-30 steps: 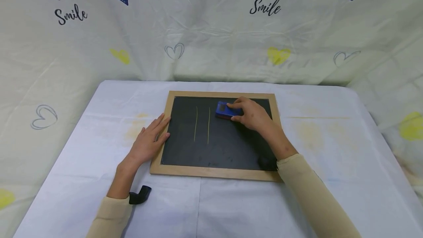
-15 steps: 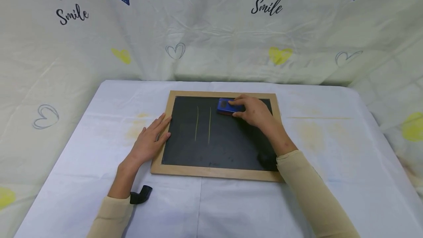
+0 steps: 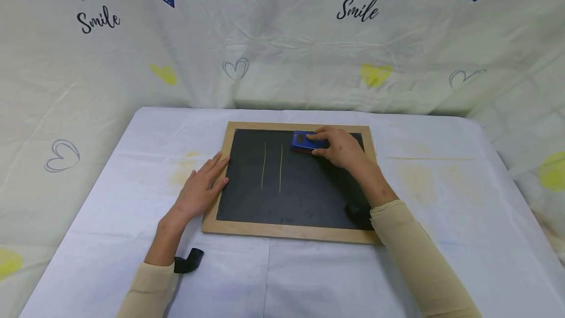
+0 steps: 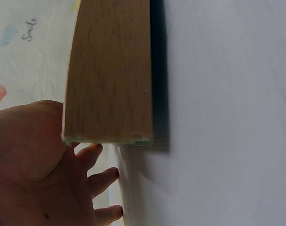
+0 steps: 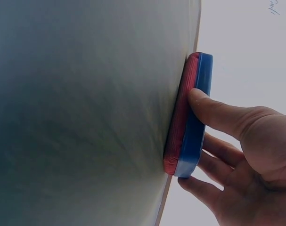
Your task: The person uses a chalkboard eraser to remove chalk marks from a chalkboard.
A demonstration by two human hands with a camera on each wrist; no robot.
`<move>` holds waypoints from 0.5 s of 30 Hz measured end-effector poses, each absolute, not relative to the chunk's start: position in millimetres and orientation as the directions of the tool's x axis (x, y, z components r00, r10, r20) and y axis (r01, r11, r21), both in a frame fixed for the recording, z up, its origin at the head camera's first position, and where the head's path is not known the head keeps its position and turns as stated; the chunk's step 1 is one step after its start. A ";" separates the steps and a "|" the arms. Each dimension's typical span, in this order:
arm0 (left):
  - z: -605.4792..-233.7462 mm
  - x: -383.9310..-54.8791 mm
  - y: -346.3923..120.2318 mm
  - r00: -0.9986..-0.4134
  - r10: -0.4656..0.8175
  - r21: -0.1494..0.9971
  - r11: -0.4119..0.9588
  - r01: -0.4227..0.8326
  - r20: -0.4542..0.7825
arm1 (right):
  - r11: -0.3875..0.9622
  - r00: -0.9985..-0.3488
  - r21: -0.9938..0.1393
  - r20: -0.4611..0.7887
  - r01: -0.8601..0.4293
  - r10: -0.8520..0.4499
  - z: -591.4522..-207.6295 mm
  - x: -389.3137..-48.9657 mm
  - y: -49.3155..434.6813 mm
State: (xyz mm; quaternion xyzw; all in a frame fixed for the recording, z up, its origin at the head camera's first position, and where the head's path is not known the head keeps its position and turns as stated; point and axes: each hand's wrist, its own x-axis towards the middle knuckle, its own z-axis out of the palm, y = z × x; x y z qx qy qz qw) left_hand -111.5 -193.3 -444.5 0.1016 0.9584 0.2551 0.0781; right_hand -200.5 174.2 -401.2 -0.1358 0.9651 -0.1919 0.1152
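Note:
A chalkboard [image 3: 247,205] in a light wooden frame lies on the table, with two thin yellow vertical lines on its left half. My right hand [image 3: 342,150] grips a blue board eraser [image 3: 301,141] near the board's top edge, right of the lines. In the right wrist view the eraser's red felt [image 5: 180,117] faces the board's surface, with the thumb on the near side and the fingers behind. My left hand [image 3: 197,191] lies with extended fingers on the left side of the frame. The frame's wooden edge [image 4: 110,70] crosses the left wrist view beside that hand.
A white cloth [image 3: 309,278] with faint yellowish smudges covers the table. A black wrist-camera mount [image 3: 189,261] sticks out at my left cuff. Behind stands a pale curtain [image 3: 300,82] printed with hearts and "Smile".
The right hand has moved the eraser slightly up toward the top of the frame, then held nearly still. The left hand stays in place; both yellow lines look the same.

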 end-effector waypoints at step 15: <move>-446.3 -111.7 -193.8 -0.968 0.232 0.507 0.848 0.155 -0.093 | 0.880 -0.935 -0.407 -0.138 -0.246 -0.326 -403.7 -200.9 174.9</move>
